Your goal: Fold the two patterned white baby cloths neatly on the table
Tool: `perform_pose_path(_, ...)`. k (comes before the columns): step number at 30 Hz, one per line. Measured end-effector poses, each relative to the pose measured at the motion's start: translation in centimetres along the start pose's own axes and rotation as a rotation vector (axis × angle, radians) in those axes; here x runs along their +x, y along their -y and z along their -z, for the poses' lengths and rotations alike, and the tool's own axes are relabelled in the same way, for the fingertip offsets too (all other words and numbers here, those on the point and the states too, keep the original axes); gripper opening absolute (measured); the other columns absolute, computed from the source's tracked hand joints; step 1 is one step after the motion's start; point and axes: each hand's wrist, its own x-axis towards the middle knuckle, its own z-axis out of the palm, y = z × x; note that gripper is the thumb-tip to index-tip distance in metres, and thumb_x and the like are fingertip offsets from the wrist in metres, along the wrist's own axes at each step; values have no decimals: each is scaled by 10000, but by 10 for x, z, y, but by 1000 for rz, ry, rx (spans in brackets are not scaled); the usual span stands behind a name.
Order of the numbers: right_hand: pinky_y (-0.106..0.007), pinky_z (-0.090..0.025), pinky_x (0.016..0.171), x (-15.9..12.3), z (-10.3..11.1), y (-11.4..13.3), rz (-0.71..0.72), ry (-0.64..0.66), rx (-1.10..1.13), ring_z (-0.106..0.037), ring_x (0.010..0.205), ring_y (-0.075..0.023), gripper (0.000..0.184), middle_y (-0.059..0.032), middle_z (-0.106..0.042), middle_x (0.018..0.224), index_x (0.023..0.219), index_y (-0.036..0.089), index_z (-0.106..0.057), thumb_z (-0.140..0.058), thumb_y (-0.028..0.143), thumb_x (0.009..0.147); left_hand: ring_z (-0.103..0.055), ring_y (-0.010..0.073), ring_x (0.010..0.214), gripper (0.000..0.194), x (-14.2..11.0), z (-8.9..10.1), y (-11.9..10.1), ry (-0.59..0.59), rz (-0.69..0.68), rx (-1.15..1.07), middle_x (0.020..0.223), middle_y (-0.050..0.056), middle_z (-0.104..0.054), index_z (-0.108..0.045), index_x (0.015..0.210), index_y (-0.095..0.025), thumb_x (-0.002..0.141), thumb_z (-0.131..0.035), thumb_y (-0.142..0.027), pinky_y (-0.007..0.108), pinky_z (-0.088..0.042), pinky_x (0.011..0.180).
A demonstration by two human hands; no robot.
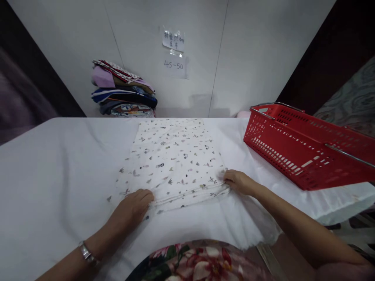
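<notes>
A white cloth (175,156) printed with small grey and pink motifs lies spread on the white-covered table, its near edge folded in layers. At the near left corner, my left hand (136,205) rests with its fingers closed over the cloth's folded edge. My right hand (237,181) pinches the same edge at the near right corner, thumb and fingers together. Part of the cloth beneath the left fingers is hidden.
A red plastic basket (304,148) with metal handles stands on the right of the table (38,175). Behind the far edge rises a stack of folded fabrics (124,91). Paper notes (175,66) are taped to the wall.
</notes>
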Motion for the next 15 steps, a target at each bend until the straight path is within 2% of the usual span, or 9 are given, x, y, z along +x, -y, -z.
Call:
perform_pose_path(6,-291,-431,766,1,1,-4,-16,19,17,-562,863,-187,205,-59,-619,920,929,190,-629,-491,122,794,-571,167,848,240,-4,-2,7,-12,51,-56,941,43,-626,-588,925,-212,851,-362,-181,285,-455,727)
perform_pose_path(9,-299,-425,805,2,0,-6,19,28,15,-553,915,-194,218,-64,-610,940,898,196,-641,-477,104,788,-578,178,865,240,-6,0,12,4,69,-26,955,44,-629,-598,924,-216,842,-376,-176,301,-453,755)
perform_pose_path(12,-278,-433,770,4,5,-6,2,-1,78,-566,851,-174,209,-51,-615,892,857,186,-629,-459,91,779,-583,176,871,248,-9,13,26,-12,121,8,986,30,-631,-597,952,-235,829,-393,-166,284,-454,740)
perform_pose_path(15,-267,-439,724,10,15,-7,-45,-87,134,-576,792,-162,208,-37,-629,861,887,184,-614,-449,114,783,-577,186,925,226,-11,37,47,-114,237,35,1032,28,-627,-585,988,-222,833,-421,-224,282,-455,770)
